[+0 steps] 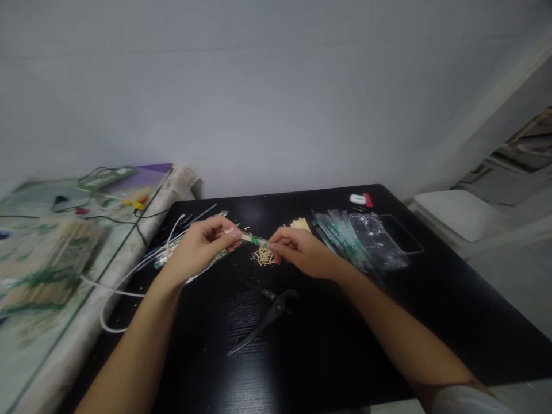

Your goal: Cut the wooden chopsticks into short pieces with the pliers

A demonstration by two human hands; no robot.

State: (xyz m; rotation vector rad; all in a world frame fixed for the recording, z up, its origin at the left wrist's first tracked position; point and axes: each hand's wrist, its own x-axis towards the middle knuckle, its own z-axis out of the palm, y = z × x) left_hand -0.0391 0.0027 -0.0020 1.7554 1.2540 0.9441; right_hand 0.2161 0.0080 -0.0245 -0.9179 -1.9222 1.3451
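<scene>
Wooden stick (246, 237) in green-printed wrapper (259, 241)

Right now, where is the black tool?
In the head view, the black tool lies mid-picture on the black table, nearer the person than the wood bits, left hand and right hand.

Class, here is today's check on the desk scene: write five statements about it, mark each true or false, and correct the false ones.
1. The left hand and right hand both hold one slim packet. True.
2. The black tool is in the right hand. False: it lies on the black table.
3. Short pale pieces lie scattered on the table. True.
4. The small white case sits at the table's near left. False: it is toward the far right corner.
5. A white cable runs along the table's left side. True.
</scene>
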